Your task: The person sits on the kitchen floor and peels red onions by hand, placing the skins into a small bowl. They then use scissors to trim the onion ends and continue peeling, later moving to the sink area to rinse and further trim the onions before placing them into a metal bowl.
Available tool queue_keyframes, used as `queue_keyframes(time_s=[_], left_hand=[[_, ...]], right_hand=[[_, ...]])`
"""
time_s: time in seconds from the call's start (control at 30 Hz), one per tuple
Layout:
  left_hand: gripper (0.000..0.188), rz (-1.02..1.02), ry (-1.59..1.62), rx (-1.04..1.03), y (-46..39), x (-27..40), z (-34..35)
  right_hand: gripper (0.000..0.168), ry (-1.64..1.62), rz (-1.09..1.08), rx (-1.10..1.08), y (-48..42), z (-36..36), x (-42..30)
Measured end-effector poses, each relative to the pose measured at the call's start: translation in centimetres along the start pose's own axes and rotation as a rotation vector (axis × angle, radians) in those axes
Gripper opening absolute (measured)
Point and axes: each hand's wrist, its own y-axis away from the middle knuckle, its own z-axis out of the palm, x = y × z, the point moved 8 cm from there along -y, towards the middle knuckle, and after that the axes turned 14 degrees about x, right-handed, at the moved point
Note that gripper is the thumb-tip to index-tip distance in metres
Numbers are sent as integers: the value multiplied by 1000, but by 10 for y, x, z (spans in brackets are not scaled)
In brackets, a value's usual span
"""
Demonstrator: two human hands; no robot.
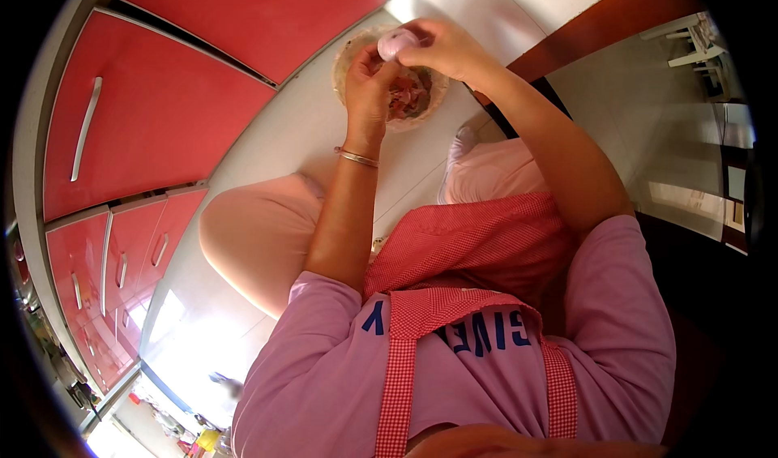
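Observation:
A pale pink-purple bulb that looks like an onion (pixel 396 44) is held above a round bin. My right hand (pixel 444 47) grips it from the right, thumb and fingers around its side. From the left, my left hand (pixel 369 78) has its fingertips on the bulb's lower left side; a bangle (pixel 357 156) circles that wrist. Under both hands, the lined waste bin (pixel 340 84) stands on the floor, partly hidden by them. Reddish and brownish scraps like peelings (pixel 408 96) lie inside it.
Glossy red cabinets (pixel 152 111) with metal handles line the left side. A brown wooden edge (pixel 602 23) runs across the upper right. My bent knees flank pale floor tiles (pixel 401 169); a red checked apron (pixel 468 239) covers my lap. White furniture (pixel 696 47) stands far right.

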Motion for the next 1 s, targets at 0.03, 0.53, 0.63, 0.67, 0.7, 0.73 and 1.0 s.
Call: queue_keyframes(time_s=[0.03, 0.53, 0.63, 0.67, 0.7, 0.73, 1.0], left_hand=[[32, 26, 19, 13, -1, 1, 0], [32, 60, 29, 64, -1, -4, -6], [32, 92, -11, 56, -5, -6, -10], [32, 108, -24, 56, -7, -8, -11], [31, 100, -19, 52, -5, -5, -10], [31, 93, -14, 49, -2, 0, -8], [35, 220, -122, 159, -11, 15, -28]], right_hand=[[59, 36, -27, 13, 0, 0, -1], [47, 192, -192, 83, 9, 5, -20], [60, 164, -180, 99, 5, 6, -17], [59, 154, -169, 93, 6, 7, -17], [59, 142, -155, 88, 6, 7, -17], [58, 131, -141, 84, 7, 7, -16], [56, -374, 164, -206, -2, 14, 5]])
